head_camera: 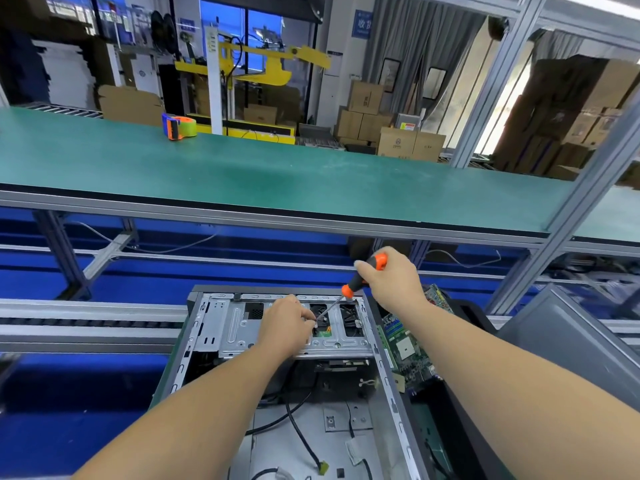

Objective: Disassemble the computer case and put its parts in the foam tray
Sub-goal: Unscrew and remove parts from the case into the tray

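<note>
An open grey computer case [204, 327] lies in front of me, its silver drive cage [235, 323] across the far end and loose black cables [298, 427] on its floor. My right hand [391, 278] grips the orange-and-black handle of a screwdriver [360, 277], whose shaft slants down-left into the cage. My left hand [287, 323] rests on the cage, with its fingertips pinching the shaft near the tip. The screw itself is hidden by my fingers. A green motherboard [405, 348] lies just right of the case in a dark tray [474, 317].
A grey panel [571, 344] leans at the right. A green bench [277, 174] runs across behind, with an orange tape dispenser [178, 127] on it. Aluminium rails [86, 317] and posts [568, 223] frame the station. Cardboard boxes [408, 140] stand far back.
</note>
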